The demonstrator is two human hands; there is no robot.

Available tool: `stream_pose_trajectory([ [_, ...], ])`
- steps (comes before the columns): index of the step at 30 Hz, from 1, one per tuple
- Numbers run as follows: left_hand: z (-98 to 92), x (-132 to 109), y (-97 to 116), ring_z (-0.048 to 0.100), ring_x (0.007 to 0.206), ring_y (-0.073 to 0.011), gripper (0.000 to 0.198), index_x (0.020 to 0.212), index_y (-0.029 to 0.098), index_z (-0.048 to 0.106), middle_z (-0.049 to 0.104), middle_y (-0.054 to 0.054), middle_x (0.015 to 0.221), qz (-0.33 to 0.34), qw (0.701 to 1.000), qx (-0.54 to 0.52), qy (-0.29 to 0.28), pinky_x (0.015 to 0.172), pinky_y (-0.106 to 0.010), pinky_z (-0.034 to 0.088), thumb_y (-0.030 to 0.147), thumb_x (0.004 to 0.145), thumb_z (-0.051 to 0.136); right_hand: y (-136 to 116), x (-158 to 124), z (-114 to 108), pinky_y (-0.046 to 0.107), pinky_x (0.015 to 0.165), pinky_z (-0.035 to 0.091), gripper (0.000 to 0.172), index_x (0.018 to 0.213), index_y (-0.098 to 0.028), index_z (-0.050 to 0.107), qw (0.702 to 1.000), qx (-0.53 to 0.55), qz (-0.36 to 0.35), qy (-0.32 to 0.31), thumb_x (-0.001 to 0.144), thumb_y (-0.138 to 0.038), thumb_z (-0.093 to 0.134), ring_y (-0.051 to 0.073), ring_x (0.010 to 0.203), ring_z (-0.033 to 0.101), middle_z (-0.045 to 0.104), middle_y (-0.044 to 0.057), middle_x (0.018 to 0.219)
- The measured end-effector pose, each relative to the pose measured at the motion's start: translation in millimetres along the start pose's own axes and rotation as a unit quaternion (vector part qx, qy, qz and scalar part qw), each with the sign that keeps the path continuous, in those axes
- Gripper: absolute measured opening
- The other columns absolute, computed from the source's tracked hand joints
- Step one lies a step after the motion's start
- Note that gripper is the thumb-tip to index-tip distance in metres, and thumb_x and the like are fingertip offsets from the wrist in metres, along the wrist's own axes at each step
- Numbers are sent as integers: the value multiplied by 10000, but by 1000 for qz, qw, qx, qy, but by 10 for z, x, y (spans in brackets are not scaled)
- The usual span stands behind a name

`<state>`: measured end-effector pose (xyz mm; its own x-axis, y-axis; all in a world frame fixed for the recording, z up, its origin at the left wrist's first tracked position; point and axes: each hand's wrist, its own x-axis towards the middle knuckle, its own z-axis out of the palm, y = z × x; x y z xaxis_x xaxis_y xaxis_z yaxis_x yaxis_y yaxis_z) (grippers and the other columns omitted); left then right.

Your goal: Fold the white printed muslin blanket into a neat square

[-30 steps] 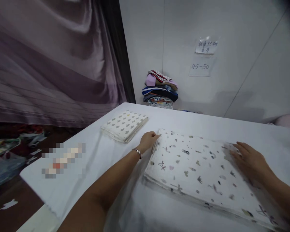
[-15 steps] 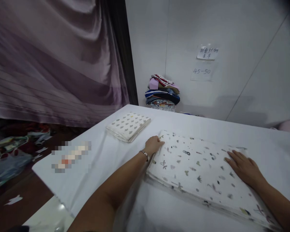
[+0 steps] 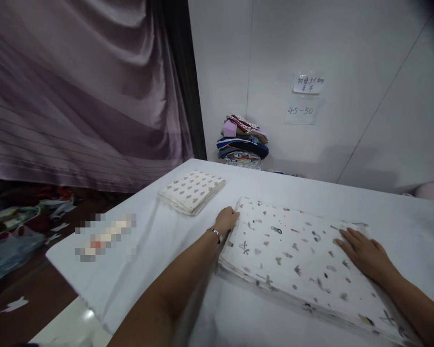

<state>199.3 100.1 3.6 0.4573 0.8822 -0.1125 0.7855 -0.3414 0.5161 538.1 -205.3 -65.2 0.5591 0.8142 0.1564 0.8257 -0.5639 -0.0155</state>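
Note:
A large folded white cloth [image 3: 292,260] printed with small dark figures lies flat on the white table [image 3: 159,241] in front of me. My left hand [image 3: 227,220], with a bracelet at the wrist, curls its fingers over the cloth's far left corner. My right hand [image 3: 363,254] lies flat, fingers stretched out, on the cloth's right part. A smaller folded white cloth [image 3: 191,191] with grey shapes rests apart, further left on the table.
A pile of folded coloured fabrics [image 3: 243,141] stands against the white wall behind the table. Two paper notes [image 3: 304,99] hang on that wall. A purple curtain [image 3: 79,91] hangs at left, with clutter on the dark floor [image 3: 18,231] below it.
My right hand slid slightly along the cloth's right side and both hands stay on the cloth. The view shifted a little; the cloths have not moved.

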Motion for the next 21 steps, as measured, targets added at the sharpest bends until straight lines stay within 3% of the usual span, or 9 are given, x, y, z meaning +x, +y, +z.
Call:
stream_pose_trajectory([
  [3, -15, -21, 50, 601, 764, -183, 195, 797, 184, 573, 663, -44, 744, 5, 1000, 7, -5, 592, -253, 359, 364, 806, 496, -32, 48, -95, 527, 1011, 312, 604, 1303, -196, 462, 999, 15, 6, -30, 848, -521, 232, 281, 1305, 314, 401, 89, 1398],
  [7, -20, -77, 111, 594, 825, -197, 253, 792, 192, 554, 653, -63, 877, 35, 998, 50, 14, 641, -263, 381, 439, 803, 503, -37, 126, -204, 532, 1012, 302, 584, 1301, -175, 466, 1000, 8, 0, -7, 871, -491, 230, 308, 1321, 272, 387, 129, 1401],
  [11, 21, -97, 85, 583, 827, -190, 200, 802, 195, 534, 633, -60, 913, 59, 995, 69, 42, 657, -271, 383, 380, 837, 466, 24, 159, -173, 559, 993, 293, 598, 1316, -163, 440, 999, -20, 25, -3, 872, -496, 216, 317, 1331, 240, 343, 141, 1421],
  [16, 6, -98, 30, 577, 778, -179, 270, 759, 200, 524, 634, -34, 798, 15, 1000, 12, 4, 601, -258, 358, 454, 836, 468, 51, 158, -132, 533, 972, 326, 622, 1303, -174, 448, 998, -16, 49, -21, 875, -523, 161, 281, 1325, 251, 348, 120, 1415],
  [21, -57, -227, 13, 565, 759, -161, 328, 733, 197, 542, 622, -26, 841, 48, 999, 13, 11, 612, -249, 360, 524, 761, 560, 10, 84, -209, 541, 980, 301, 665, 1320, -165, 431, 998, -50, 44, -11, 864, -540, 126, 287, 1326, 242, 344, 130, 1417],
])
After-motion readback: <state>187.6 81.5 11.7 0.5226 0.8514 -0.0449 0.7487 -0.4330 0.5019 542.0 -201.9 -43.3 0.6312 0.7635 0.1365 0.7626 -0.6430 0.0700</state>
